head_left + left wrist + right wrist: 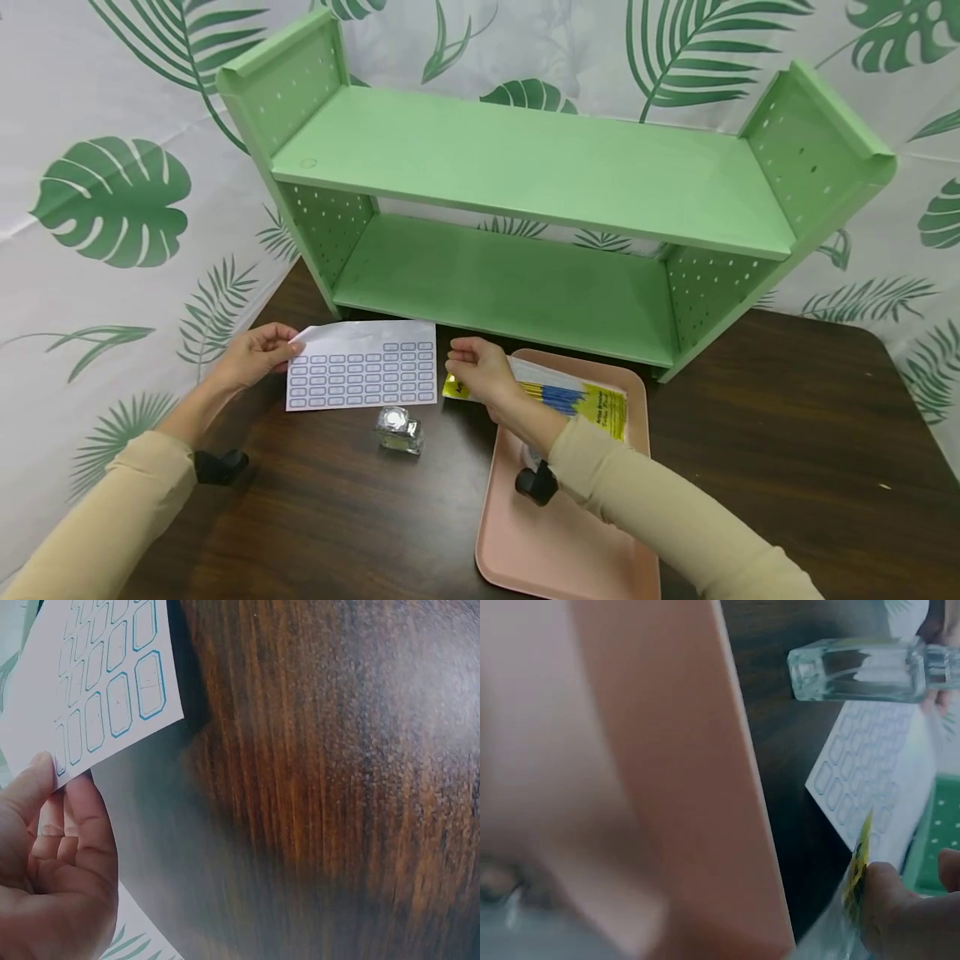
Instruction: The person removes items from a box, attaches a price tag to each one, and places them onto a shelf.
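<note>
tray (567, 554) cut off below in head view; packet (606, 408) partly behind right hand (483, 375)

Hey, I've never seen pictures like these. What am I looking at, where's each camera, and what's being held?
There's no machine here, just a person's two bare hands. The wide picture comes from a camera worn on the head, looking forward and down; the other two come from cameras on the left and right wrists. The left hand pinches the edge of a sheet of labels. The right hand is near the left end of a plastic packet, with nothing clearly in its grip. On the dark table are a glass bottle and a pink tray, and the packet lies partly over the tray. Behind them stands a green shelf.
</note>
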Motion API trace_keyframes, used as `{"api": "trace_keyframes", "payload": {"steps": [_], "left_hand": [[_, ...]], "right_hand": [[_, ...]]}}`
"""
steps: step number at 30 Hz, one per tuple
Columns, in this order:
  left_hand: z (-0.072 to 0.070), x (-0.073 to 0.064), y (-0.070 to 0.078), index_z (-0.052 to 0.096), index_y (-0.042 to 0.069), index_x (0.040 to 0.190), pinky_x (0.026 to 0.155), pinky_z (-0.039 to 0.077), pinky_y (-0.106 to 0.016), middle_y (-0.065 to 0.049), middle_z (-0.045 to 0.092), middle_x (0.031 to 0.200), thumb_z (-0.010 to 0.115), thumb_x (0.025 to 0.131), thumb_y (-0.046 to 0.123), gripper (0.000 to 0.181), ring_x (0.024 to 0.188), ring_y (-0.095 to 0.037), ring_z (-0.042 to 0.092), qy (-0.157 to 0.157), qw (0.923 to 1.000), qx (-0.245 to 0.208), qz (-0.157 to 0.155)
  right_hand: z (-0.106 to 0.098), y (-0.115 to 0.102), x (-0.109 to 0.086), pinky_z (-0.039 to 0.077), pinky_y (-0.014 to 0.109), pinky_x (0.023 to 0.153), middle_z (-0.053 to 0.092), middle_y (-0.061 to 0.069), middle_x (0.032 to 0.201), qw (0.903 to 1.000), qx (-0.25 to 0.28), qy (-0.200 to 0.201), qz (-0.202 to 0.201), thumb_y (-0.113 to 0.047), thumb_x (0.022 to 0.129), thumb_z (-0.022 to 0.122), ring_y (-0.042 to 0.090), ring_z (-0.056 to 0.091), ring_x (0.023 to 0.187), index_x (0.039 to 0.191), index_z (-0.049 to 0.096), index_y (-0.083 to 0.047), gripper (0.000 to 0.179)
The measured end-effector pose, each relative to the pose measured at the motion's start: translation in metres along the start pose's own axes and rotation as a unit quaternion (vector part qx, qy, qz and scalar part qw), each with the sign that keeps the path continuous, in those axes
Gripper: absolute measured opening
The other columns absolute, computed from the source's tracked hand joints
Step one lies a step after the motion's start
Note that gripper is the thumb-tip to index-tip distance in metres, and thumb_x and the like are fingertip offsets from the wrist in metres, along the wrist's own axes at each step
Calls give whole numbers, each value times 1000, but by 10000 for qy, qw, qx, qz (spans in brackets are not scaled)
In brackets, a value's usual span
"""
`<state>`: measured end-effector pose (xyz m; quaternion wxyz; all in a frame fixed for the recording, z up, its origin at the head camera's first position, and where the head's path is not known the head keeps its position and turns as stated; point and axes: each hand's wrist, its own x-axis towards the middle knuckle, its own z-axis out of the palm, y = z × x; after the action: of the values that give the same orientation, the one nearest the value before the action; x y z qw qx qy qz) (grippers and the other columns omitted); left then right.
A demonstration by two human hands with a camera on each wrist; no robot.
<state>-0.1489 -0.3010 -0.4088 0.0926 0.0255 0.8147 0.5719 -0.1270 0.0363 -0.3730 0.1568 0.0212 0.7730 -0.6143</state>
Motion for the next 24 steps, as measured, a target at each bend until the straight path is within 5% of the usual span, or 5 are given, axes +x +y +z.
{"api": "trace_keyframes", "payload": {"steps": [4,12,19,24], "left_hand": [[-1,0,0,57,7,94,63,52,-16,16,63,72,56,92,2,6,68,2,59,-65,9999,-84,2],[-3,1,2,55,2,97,65,52,-18,15,62,73,57,93,7,7,70,1,58,-247,9996,108,-36],[-2,0,7,57,18,90,66,52,-17,13,62,73,57,93,7,11,71,0,59,-336,9990,-303,71],[-2,0,12,58,20,89,66,52,-17,12,64,75,55,93,6,15,72,0,60,-286,9971,-695,120]], "right_hand": [[8,2,9,47,35,95,57,22,122,9998,68,73,199,-1,91,56,31,54,115,130,48,7,41],[19,7,19,48,35,93,57,24,119,9992,190,242,273,2,88,57,33,56,112,128,49,9,41],[23,7,21,47,17,67,62,19,100,9990,288,302,145,5,87,56,13,55,80,117,55,10,31],[22,2,19,48,17,64,59,11,88,9985,382,383,116,5,86,57,11,53,73,109,59,10,23]]}}
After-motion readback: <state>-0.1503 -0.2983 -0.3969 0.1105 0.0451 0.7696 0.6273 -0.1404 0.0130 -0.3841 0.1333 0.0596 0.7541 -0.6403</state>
